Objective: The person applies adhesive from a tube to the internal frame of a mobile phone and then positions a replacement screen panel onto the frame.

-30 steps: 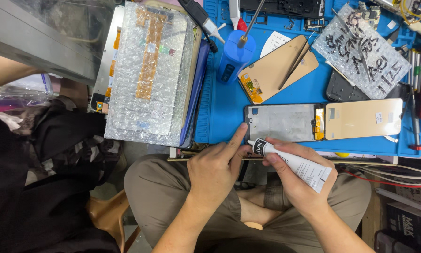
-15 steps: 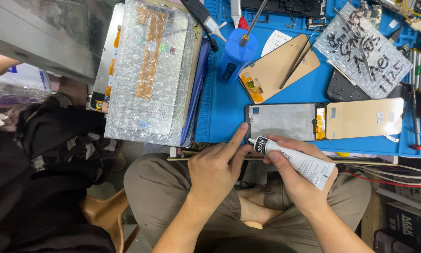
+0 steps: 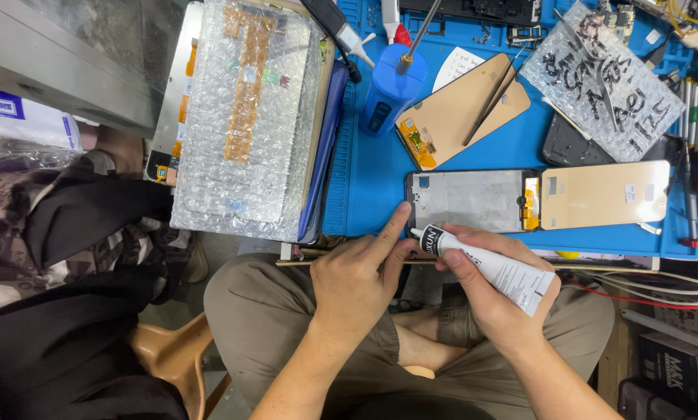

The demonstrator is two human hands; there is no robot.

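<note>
The right hand (image 3: 493, 299) grips the white glue tube (image 3: 485, 260), nozzle pointing at the phone frame's (image 3: 469, 201) near-left corner; the left hand's (image 3: 361, 276) index finger rests there.

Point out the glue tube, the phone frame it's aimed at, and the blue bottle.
glue tube (image 3: 495, 268), head view, on the middle of its white body, held in the right hand.
phone frame (image 3: 473, 201), head view, on its bare grey inner plate.
blue bottle (image 3: 388, 97), head view, on its blue side wall.
</note>
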